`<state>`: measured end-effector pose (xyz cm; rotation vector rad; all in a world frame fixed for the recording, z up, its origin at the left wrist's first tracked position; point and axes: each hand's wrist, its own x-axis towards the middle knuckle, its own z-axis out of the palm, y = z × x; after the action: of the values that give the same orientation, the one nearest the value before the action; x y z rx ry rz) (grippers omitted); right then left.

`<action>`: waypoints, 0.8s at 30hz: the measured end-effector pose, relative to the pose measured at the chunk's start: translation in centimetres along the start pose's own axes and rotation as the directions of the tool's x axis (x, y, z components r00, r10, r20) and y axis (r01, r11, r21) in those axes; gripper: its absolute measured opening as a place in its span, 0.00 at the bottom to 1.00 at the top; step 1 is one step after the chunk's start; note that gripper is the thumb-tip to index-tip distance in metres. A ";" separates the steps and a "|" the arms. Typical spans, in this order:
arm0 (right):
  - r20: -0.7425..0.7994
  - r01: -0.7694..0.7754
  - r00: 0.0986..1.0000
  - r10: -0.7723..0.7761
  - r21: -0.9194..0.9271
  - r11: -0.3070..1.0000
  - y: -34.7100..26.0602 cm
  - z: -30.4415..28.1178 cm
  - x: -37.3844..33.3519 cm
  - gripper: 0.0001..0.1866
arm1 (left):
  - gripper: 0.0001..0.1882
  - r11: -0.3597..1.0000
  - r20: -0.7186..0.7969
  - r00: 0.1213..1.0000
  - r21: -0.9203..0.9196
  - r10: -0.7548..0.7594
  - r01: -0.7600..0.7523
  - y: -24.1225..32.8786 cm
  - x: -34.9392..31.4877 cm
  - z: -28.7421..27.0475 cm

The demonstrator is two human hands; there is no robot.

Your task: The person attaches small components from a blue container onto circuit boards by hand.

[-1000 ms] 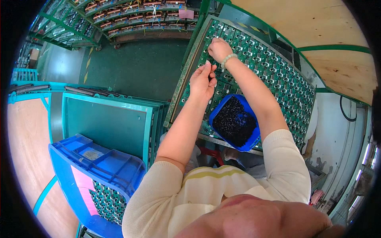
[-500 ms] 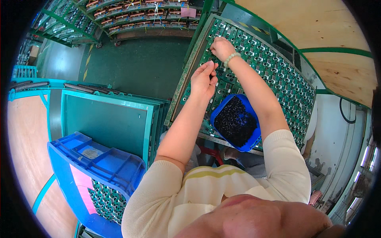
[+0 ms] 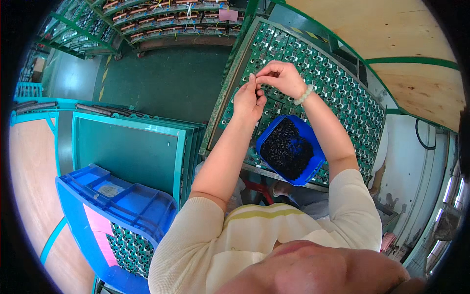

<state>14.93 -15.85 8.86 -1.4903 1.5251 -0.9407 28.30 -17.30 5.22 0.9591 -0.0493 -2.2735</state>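
Note:
Fingertips meet over the left part of a tray of green circuit boards (image 3: 338, 100). My left hand (image 3: 248, 100) is closed, thumb and index finger pinched upward. From the right, my right hand (image 3: 284, 80), with a pale beaded bracelet (image 3: 304, 95) at the wrist, brings its pinched fingertips against them. Whatever lies between the fingers is too small or hidden to name. Close below the hands a blue plastic container (image 3: 317, 153) rests tilted over the near edge of the boards. Small black parts (image 3: 285, 156) fill much of it.
To the left stand teal framed panels (image 3: 127, 147) and a blue crate (image 3: 125, 191) with more circuit boards (image 3: 131, 251). Racks of parts (image 3: 166, 22) line the far side. Green-framed plywood (image 3: 411, 29) borders the tray at the right.
My right hand has come back from the far boards toward me and joined my left fingertips. The left hand has barely shifted. Most of the view has slid slightly left.

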 end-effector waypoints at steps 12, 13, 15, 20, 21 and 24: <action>-0.125 0.047 0.976 -0.176 -0.671 0.740 7.8 -1.5 4.4 0.06 | 0.06 0.997 0.042 0.997 -0.017 -0.071 0.071 0.0 -0.2 0.5; -0.140 0.029 0.976 -0.164 -0.667 0.744 8.1 -1.3 4.5 0.06 | 0.06 0.999 0.063 0.997 0.014 -0.047 0.046 0.1 -0.2 0.6; -0.157 0.005 0.977 -0.147 -0.667 0.745 8.3 -0.9 4.8 0.06 | 0.06 0.998 0.110 0.994 0.055 -0.022 0.016 0.3 -0.3 0.4; -0.095 -0.046 0.995 -0.024 -0.668 0.743 8.2 -0.8 5.8 0.07 | 0.07 0.998 0.099 0.995 0.058 -0.010 0.004 0.4 -0.6 0.3; -0.079 -0.060 0.997 0.009 -0.677 0.733 8.0 -0.7 6.0 0.07 | 0.07 0.997 0.083 0.996 0.072 -0.011 0.005 0.4 -0.6 0.2; -0.023 -0.039 0.999 0.032 -0.732 0.680 8.3 -1.1 6.6 0.07 | 0.08 0.998 0.128 0.992 0.055 -0.008 0.001 0.4 -0.6 0.4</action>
<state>10.51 -22.15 1.49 -1.9825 2.0673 -0.2743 28.56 -17.35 6.00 0.8402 -0.1663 -2.3463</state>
